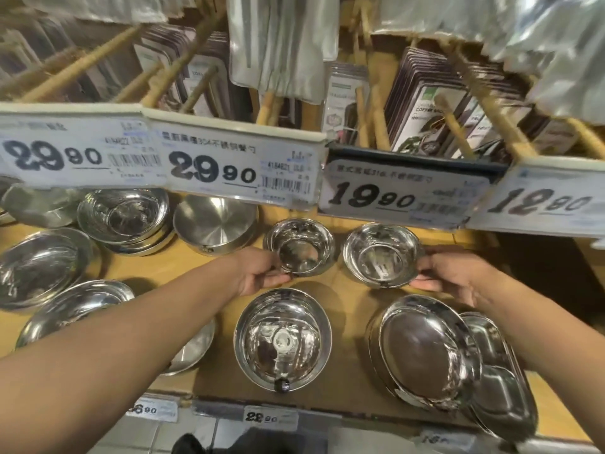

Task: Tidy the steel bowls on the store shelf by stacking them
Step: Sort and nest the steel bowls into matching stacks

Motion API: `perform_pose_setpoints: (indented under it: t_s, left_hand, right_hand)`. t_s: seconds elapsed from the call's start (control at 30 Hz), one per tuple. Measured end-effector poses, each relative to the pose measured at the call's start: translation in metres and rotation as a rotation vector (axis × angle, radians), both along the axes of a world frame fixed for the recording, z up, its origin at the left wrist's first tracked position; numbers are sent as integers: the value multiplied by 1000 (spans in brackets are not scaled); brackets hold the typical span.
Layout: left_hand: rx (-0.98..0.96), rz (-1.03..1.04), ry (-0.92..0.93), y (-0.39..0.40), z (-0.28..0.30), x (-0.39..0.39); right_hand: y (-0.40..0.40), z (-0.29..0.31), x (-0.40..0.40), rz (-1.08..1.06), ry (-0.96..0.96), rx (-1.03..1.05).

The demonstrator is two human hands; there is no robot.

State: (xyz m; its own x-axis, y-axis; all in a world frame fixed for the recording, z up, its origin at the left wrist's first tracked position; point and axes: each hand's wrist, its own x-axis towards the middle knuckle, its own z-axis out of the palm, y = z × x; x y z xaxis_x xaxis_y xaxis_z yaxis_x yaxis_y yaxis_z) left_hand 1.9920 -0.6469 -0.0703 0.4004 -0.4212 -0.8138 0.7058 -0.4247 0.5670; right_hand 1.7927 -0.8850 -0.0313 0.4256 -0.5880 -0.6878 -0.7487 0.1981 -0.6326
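Two small steel bowls sit side by side at the middle of the wooden shelf (347, 385). My left hand (258, 273) grips the near rim of the left small bowl (299, 247). My right hand (455, 276) holds the near right rim of the right small bowl (381, 253). In front of them stands a larger steel bowl (283, 339) with a label inside. To its right, a stack of wide steel bowls (425, 352) leans tilted.
Further steel bowls (122, 214), a flat-bottomed pan (214, 224) and plates (36, 267) fill the shelf's left side. Divided steel trays (494, 371) lie at the right front. Price tags (239, 168) hang low from the rail above, close over the back bowls.
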Motion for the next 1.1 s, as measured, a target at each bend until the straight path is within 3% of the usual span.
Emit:
perform_pose_setpoints:
  t_s: [0.27, 0.67, 1.1]
  left_hand:
    - [-59, -1, -2, 32, 22, 0]
    - [-79, 32, -61, 82, 71, -15]
    - [-105, 174, -154, 212, 108, -13]
  right_hand:
    - [25, 36, -9, -256, -236, 68]
    - [72, 73, -16, -171, -305, 173]
    - [141, 109, 9, 25, -366, 98]
